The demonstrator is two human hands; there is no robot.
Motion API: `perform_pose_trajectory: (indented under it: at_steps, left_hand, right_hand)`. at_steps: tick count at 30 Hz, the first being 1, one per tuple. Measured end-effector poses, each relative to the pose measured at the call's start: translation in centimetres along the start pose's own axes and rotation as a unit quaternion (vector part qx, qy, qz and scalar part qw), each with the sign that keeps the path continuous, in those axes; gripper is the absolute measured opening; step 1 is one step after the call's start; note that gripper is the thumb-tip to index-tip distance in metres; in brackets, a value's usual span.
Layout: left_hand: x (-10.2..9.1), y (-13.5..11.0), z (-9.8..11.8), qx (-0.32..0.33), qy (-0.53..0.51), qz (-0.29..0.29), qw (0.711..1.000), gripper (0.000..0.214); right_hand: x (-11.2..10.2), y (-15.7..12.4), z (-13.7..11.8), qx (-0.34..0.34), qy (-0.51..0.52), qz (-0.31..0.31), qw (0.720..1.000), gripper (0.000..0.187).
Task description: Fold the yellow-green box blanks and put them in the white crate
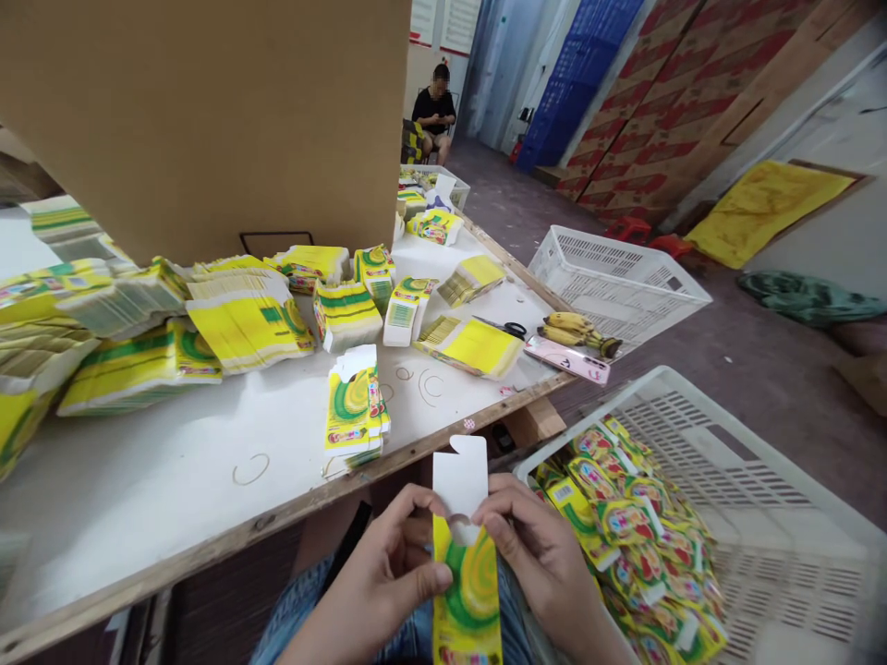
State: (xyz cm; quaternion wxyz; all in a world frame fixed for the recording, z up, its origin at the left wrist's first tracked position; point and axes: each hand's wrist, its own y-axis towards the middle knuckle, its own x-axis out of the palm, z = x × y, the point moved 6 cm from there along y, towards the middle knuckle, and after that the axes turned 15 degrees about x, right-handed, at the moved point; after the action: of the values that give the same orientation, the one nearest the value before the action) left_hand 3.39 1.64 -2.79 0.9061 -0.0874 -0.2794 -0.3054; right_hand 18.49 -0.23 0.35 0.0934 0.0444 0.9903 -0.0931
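Between my hands, above my lap, is a small yellow and green cardboard box [467, 591] with its white top flap standing up. My left hand [398, 563] grips the box's left side, thumb across the front. At the upper right edge, my right hand [530, 545] pinches the box near the base of the flap. What lies inside the box cannot be made out. On the table edge just beyond my left hand rests a small stack of flat yellow cartons [357, 406].
Stacks of flat cartons [249, 314] line the white table [180, 480] before a big brown cardboard box [228, 120]. Scissors [514, 329], bananas [572, 328] and a pink phone [568, 360] lie by the right edge. A white crate [783, 517] at right holds many boxes. A person [435, 111] sits behind.
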Motion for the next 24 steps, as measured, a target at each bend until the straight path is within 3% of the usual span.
perform_pose_trajectory:
  at_steps: [1,4,6,8,13,16,20,24]
  left_hand:
    - [0.0,0.1,0.0,0.007,0.006,0.008,1.000,0.052]
    - [0.0,0.5,0.2,0.026,0.048,0.006,0.998,0.066]
    - [-0.3,0.7,0.2,0.035,0.102,0.000,0.994,0.049]
    - [-0.8,0.8,0.2,0.052,0.176,0.008,0.983,0.035]
    - [-1.4,0.9,-0.3,0.074,0.310,0.018,0.948,0.039]
    - [-1.0,0.8,-0.4,0.065,0.288,0.007,0.955,0.042]
    - [-0.8,1.2,-0.1,0.042,0.178,0.021,0.983,0.042]
    - [-1.0,1.4,-0.4,0.032,0.123,0.060,0.990,0.041]
  right_hand:
    - [-0.2,0.1,0.4,0.015,0.029,0.010,0.999,0.017]
    - [-0.8,0.2,0.9,0.018,0.038,0.019,0.999,0.035]
    - [-1.1,0.1,0.5,-0.022,-0.024,0.013,0.999,0.029]
    - [-1.3,0.0,0.2,-0.042,-0.066,0.009,0.997,0.038]
    - [-0.7,0.3,2.0,0.113,-0.096,-0.010,0.989,0.036]
    - [-0.3,0.5,2.9,0.142,-0.102,0.007,0.985,0.030]
    - [-0.1,0.5,3.2,0.123,-0.128,0.032,0.984,0.029]
    - [0.5,0.3,2.3,0.072,-0.146,0.042,0.986,0.029]
